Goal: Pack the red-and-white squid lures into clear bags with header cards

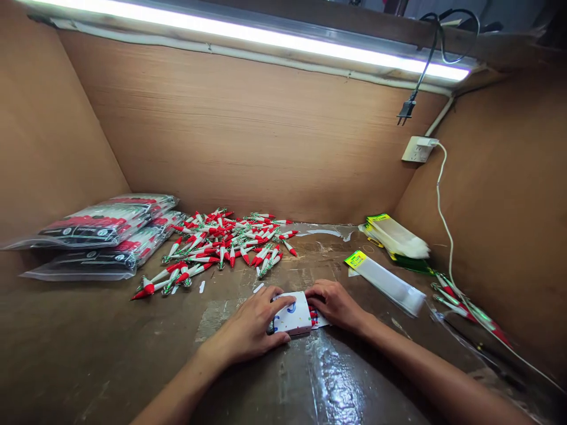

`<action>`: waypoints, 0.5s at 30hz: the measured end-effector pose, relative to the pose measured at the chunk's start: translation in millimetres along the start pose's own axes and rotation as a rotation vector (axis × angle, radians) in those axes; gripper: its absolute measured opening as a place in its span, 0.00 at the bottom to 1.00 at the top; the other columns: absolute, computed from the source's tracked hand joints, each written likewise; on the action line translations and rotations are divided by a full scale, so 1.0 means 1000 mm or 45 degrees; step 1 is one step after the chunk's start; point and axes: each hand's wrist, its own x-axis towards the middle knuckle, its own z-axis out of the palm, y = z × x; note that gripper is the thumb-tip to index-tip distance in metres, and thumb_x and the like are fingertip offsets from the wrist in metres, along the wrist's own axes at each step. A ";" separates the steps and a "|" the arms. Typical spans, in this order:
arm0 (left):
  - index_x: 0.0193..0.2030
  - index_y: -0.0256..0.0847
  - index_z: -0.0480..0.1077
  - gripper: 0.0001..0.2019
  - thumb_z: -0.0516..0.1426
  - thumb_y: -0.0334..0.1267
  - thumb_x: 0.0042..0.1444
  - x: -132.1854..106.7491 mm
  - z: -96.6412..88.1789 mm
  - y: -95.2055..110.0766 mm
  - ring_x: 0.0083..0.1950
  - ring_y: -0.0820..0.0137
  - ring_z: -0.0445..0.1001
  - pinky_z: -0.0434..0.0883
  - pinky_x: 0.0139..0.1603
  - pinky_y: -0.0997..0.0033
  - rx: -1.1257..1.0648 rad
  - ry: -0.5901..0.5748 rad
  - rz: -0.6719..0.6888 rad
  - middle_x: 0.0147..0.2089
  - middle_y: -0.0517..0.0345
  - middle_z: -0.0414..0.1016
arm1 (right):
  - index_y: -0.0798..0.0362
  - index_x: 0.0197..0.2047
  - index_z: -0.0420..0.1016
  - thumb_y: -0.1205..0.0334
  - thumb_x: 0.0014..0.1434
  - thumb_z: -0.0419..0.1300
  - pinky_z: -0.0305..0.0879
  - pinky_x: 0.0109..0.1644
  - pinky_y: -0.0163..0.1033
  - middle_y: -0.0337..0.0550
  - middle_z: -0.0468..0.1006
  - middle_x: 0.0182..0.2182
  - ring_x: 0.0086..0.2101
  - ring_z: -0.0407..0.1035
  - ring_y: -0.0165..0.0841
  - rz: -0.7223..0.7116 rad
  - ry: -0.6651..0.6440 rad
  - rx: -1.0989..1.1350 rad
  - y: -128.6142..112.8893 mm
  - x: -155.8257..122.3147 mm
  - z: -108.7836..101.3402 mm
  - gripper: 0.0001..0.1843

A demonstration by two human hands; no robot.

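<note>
Bench (pixel 133 360), left hand (pixel 250 330) on blue-marked card (pixel 293 316)

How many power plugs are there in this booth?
2: a black plug dangling loose under the tube light, and a white plug seated in the wall socket at right. None seems hidden.

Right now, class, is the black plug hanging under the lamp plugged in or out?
Out: the black plug dangles free above the wall socket, prongs bare.
</note>
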 end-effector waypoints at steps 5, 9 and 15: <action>0.65 0.56 0.61 0.33 0.65 0.45 0.53 -0.001 0.000 0.000 0.57 0.57 0.67 0.68 0.59 0.55 -0.002 -0.004 -0.026 0.60 0.54 0.63 | 0.46 0.41 0.84 0.59 0.65 0.61 0.64 0.45 0.38 0.44 0.80 0.36 0.40 0.71 0.35 -0.065 -0.053 0.069 0.006 -0.001 -0.003 0.09; 0.65 0.57 0.61 0.33 0.65 0.46 0.53 -0.003 -0.001 0.000 0.58 0.56 0.67 0.67 0.60 0.53 -0.004 -0.006 -0.035 0.61 0.54 0.63 | 0.51 0.39 0.84 0.55 0.63 0.61 0.67 0.44 0.36 0.44 0.82 0.38 0.39 0.74 0.35 0.119 -0.123 0.071 0.016 0.028 -0.023 0.12; 0.66 0.57 0.60 0.35 0.66 0.45 0.52 -0.004 -0.002 0.001 0.60 0.56 0.67 0.67 0.61 0.53 -0.014 0.004 -0.041 0.63 0.55 0.63 | 0.53 0.43 0.82 0.54 0.63 0.59 0.64 0.46 0.38 0.49 0.83 0.43 0.44 0.74 0.40 0.495 0.151 -0.142 0.030 0.118 -0.013 0.15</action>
